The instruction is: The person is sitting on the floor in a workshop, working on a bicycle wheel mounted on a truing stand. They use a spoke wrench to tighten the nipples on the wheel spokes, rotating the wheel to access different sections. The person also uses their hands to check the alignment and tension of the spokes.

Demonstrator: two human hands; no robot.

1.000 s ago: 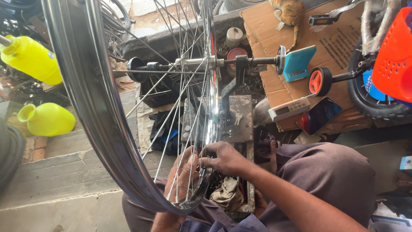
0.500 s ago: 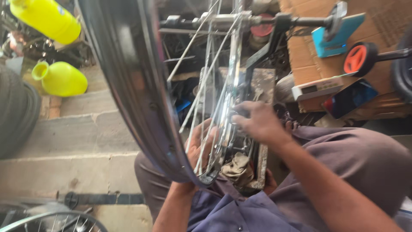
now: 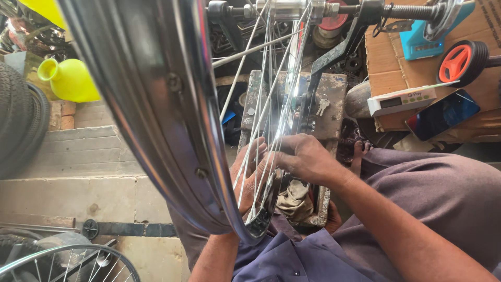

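While the chrome wheel rim (image 3: 156, 120) fills the head view from 11 to 6 o'clock, spoke work is in hand; left hand (image 3: 249, 175) reaches through the spokes (image 3: 271, 120), fingers clasped around them; right hand (image 3: 305, 156) pinches one spoke near centre, wrist bent; next move likely needs careful turning.

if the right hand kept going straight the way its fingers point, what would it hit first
The right hand points left, into the wheel. Its fingertips already sit at the spokes, so those come first. Just behind them is the left hand, then probably the shiny rim, though depth is hard to judge.
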